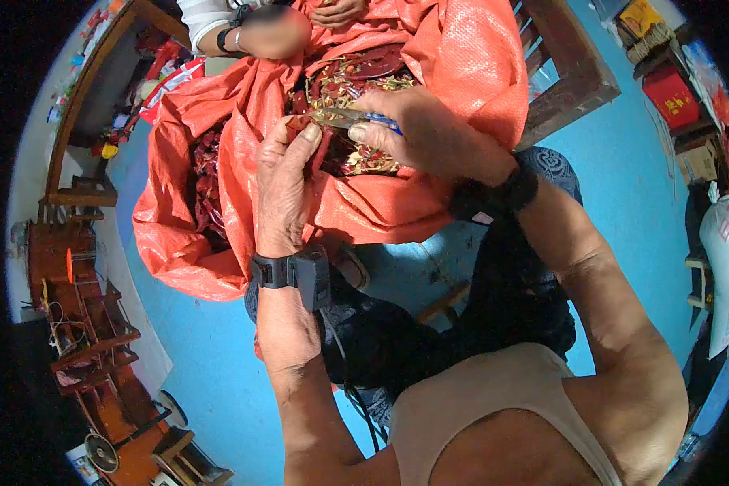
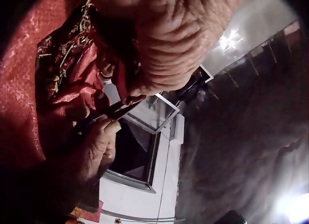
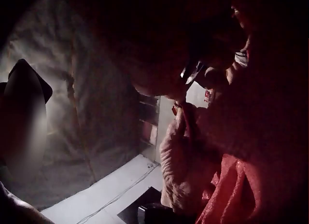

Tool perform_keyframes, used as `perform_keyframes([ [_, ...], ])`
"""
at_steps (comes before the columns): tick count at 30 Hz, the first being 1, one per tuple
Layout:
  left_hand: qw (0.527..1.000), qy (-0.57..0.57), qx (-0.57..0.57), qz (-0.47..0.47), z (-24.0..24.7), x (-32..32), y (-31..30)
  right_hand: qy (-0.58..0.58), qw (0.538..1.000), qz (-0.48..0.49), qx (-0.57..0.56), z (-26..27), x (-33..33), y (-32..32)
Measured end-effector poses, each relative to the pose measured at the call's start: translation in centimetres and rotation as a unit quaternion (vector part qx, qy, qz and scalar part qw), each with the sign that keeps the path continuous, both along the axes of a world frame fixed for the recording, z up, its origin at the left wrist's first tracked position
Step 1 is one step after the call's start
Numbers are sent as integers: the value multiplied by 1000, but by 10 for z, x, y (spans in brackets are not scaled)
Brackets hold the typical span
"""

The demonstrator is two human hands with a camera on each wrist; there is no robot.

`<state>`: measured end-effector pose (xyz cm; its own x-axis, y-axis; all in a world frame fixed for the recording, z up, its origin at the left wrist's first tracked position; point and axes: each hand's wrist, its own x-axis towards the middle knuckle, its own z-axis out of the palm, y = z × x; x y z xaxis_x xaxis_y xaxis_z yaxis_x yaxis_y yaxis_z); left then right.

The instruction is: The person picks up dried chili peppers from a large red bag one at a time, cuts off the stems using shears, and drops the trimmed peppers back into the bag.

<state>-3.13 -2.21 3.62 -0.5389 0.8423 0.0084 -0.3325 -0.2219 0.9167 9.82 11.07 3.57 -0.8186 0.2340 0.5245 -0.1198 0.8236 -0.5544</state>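
Note:
My left hand (image 1: 286, 174) pinches a dried red chili (image 1: 300, 124) between thumb and fingers above the open orange woven sack (image 1: 373, 206). In my right hand (image 1: 433, 134) is a pair of scissors with blue handles (image 1: 387, 122), its metal blades (image 1: 336, 117) pointing left at the chili. The left wrist view shows the dark blades (image 2: 120, 109) close by the chili (image 2: 123, 86) at my left fingertips. Beneath both hands, dried red chilies and pale stem bits (image 1: 373, 73) fill the sack.
To the left, a second opening of orange sacking holds dark red chilies (image 1: 206, 182). Across from me, another person's hand (image 1: 338, 12) is at the sack's far side. A wooden chair (image 1: 571, 77) stands right of the sack on the blue floor (image 1: 624, 186). Wooden furniture (image 1: 97, 324) lines the left.

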Motion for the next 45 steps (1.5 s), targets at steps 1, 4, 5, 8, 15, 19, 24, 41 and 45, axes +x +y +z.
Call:
perform_keyframes([
  [1,1000,14,0,7,-1,-2,0,31,999,1,-13,-1,-1,1],
  [4,1000,18,1,10,0,-1,-1,39,999,-5,-12,-1,-1,0],
  [5,1000,8,3,6,1,-1,-1,39,999,-5,-12,0,-1,0],
  [8,1000,-6,11,0,0,0,0,25,1000,-9,-13,2,1,0],
  [15,999,27,-16,25,4,-1,-2,8,1000,11,2,2,0,3],
  [19,999,37,-29,10,6,0,-4,18,1000,13,5,3,2,-1],
  [24,997,61,-46,-11,-6,-8,-4,66,990,-5,125,-10,-4,-3],
  [41,985,168,14,-35,1,-15,-7,-143,805,134,-560,15,6,-15],
  [45,981,188,7,-47,0,-6,-7,-60,754,227,-613,11,6,7],
])
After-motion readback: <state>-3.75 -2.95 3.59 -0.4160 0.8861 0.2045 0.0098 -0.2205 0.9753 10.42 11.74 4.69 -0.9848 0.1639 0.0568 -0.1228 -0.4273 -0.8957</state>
